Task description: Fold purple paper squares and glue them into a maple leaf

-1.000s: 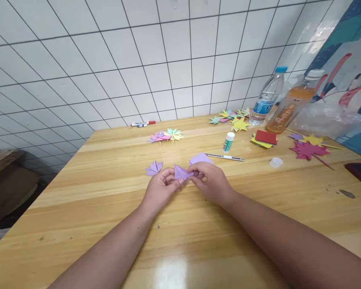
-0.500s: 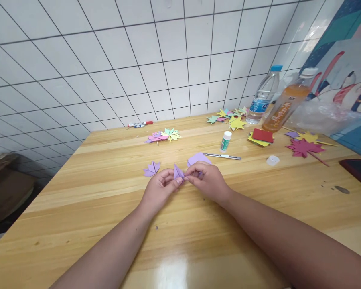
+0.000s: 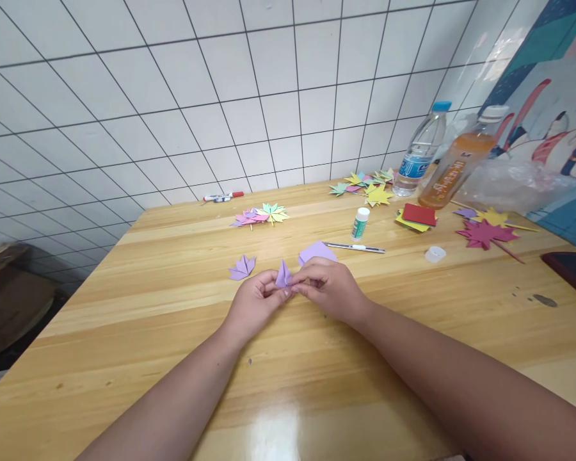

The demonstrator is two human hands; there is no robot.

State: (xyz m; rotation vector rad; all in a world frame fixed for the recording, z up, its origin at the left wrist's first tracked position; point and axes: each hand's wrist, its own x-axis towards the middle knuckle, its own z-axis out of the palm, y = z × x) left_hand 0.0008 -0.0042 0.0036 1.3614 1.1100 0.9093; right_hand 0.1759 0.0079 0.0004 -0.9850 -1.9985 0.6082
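Out in the middle of the table [image 3: 173, 384], well in from its left and far edges, a small piece of folded purple paper [image 3: 283, 275] is standing point-up between two hands. The left hand [image 3: 254, 301] is gripping its lower left, thumb against fingers, and the right hand [image 3: 331, 288] is pinching its lower right edge, fingertips closed on the paper. Standing here, I'm judging this to be a creasing step. The left grip is wanting to stay firm and low, so the layers aren't sliding, while the right fingertips should be lining up the edges before pressing, then running the crease right out to the tip. A hurried pinch would be leaving the point blunt. The pleated purple piece [image 3: 242, 267], lying nearer the table's left edge, is offering a handy pattern for sharpness. Toward the far edge, just beyond the right hand, flat purple paper [image 3: 317, 251] is lying.
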